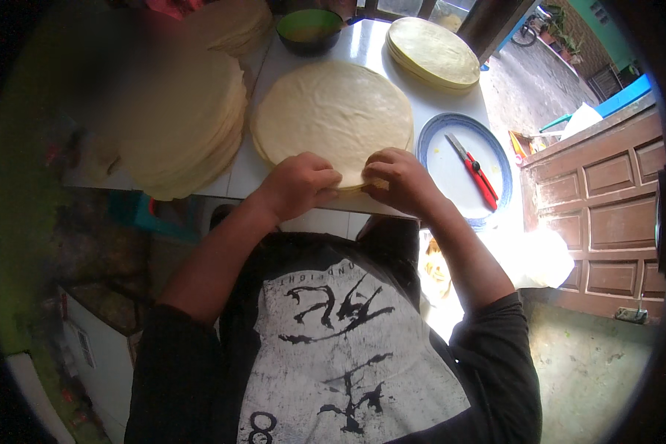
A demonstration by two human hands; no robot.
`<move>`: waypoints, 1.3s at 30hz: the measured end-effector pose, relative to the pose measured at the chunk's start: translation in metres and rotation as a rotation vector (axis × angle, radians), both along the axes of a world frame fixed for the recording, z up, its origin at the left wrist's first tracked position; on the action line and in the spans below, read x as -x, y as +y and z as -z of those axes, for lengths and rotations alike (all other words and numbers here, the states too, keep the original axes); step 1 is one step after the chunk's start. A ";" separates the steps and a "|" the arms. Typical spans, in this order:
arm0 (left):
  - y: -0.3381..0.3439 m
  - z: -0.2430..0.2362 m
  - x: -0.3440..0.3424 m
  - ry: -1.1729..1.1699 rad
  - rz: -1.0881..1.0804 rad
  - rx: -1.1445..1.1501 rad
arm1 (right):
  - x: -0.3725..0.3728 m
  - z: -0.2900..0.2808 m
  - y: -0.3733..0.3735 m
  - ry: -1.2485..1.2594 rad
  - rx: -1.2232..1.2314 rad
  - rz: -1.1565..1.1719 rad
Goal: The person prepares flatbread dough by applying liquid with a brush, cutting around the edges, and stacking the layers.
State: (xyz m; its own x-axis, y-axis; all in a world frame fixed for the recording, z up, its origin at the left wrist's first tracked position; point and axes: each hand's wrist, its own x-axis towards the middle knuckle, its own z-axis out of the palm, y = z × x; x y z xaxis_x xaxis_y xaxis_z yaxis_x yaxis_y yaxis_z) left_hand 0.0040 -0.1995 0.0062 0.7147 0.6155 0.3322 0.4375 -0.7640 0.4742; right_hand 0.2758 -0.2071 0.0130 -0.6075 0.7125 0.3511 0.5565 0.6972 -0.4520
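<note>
In front of me a stack of thin round dough sheets (pixel 333 111) lies on the white tiled table, its near edge close to the table's front. My left hand (pixel 300 185) grips that near edge with bent fingers, thumb and fingertips pinching the dough. Just to its right, my right hand (pixel 396 177) pinches the same edge, fingers curled over it. A small gap parts the two hands, and the rim of the dough shows between them. How many layers sit between my fingers cannot be made out.
Red-handled scissors (pixel 479 176) lie on a blue-rimmed plate (pixel 431 159) at the right. A smaller round stack (pixel 433 52) stands behind it. Taller dough stacks (pixel 192 118) fill the left side. A green bowl (pixel 308 31) stands at the back. A brown wooden door (pixel 607 200) is far right.
</note>
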 end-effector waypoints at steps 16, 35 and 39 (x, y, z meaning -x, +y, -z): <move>0.013 0.004 -0.003 0.008 -0.025 -0.082 | 0.010 0.012 -0.003 0.048 -0.108 0.032; 0.072 -0.058 -0.004 -0.138 -0.275 0.361 | 0.004 -0.035 0.094 0.042 0.209 0.140; 0.090 -0.083 -0.006 -0.058 -0.315 0.301 | 0.001 -0.057 0.111 0.053 0.169 0.182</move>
